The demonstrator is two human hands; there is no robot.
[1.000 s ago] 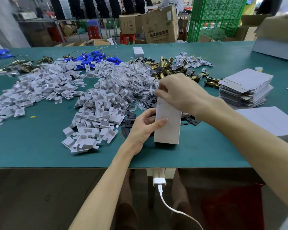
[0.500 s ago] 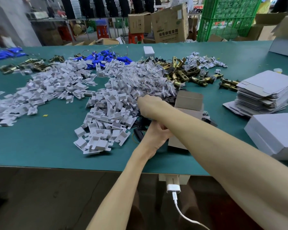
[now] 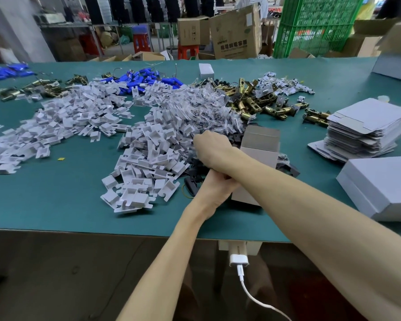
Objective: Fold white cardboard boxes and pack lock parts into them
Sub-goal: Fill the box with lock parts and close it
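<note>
Right hand (image 3: 212,147) has left the white cardboard box (image 3: 261,156) for bagged parts (image 3: 208,112) at ten o'clock, its grasp hidden; left hand (image 3: 218,185) fingers clutch the box.

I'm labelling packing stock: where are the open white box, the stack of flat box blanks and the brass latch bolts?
open white box (image 3: 262,137): head view, grey inside of its open top.
stack of flat box blanks (image 3: 368,117): head view, top sheet.
brass latch bolts (image 3: 247,104): head view, one bolt mid-pile.
</note>
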